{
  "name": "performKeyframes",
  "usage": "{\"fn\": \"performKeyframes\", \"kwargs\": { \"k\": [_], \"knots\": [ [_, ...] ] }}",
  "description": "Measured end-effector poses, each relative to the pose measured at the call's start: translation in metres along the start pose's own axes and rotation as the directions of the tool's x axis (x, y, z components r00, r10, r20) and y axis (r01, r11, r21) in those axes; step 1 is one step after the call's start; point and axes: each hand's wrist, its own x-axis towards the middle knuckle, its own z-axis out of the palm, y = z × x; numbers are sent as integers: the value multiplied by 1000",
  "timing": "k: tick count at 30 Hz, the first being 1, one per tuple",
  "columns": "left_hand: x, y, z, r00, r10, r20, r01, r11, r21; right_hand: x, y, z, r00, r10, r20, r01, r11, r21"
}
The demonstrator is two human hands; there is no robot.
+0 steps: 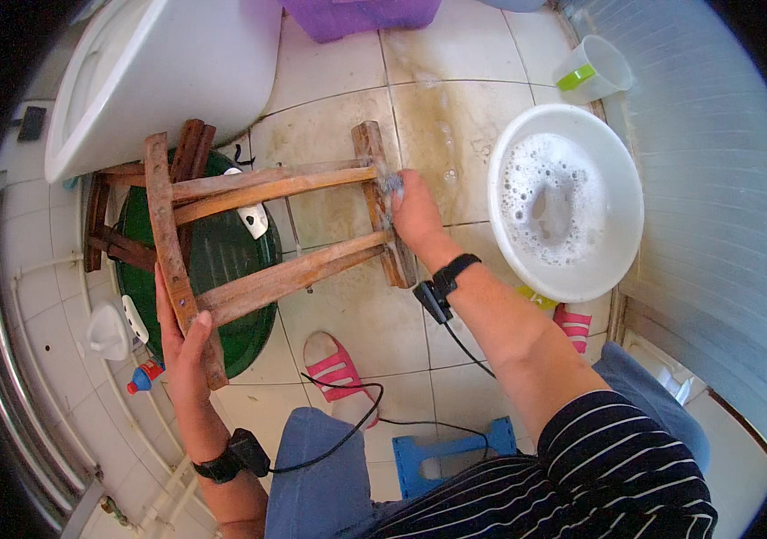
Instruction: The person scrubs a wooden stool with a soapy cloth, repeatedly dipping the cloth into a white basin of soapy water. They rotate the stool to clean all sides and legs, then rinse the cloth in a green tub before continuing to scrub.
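A weathered wooden frame with crossbars (289,283), perhaps part of a stool, is held tilted in front of me. My left hand (184,337) grips its near left bar, thumb on top. At the frame's right end, my right hand (417,209) presses a grey metal scouring pad (393,183) against the wet, soapy end bar. Behind the frame's left side, more dark wooden pieces (191,151) rest over a dark green basin (248,343) with white handles. Right of my right hand stands a white plastic basin (629,222) holding sudsy water.
Brown suds lie on the tiled floor (451,148). A clear plastic measuring jug (609,64) stands behind the white basin, a purple container (363,13) at the back. A white tub (221,60) bounds the back left. A blue plastic stool (417,465) and black cables are near my legs.
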Motion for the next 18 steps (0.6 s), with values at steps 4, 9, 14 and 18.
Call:
{"fn": "performKeyframes", "kwargs": {
  "k": [4, 9, 14, 18],
  "knots": [
    [4, -3, -2, 1000, 0, -11, 0, 1000, -1, -85, 4, -19, 995, -68, 68, 76, 991, -112],
    [6, -5, -5, 1000, -5, 24, 4, 999, 39, -76, 3, -13, 998, 61, 27, -60, 998, -20],
    [3, -2, -4, 999, -27, 18, 27, 1000, -6, -9, 2, -1, 997, -70, -31, 65, 988, -137],
    [6, -6, -5, 1000, 17, 17, -18, 1000, 19, -104, 4, -15, 994, 63, 87, -54, 994, -97]
  ]
}}
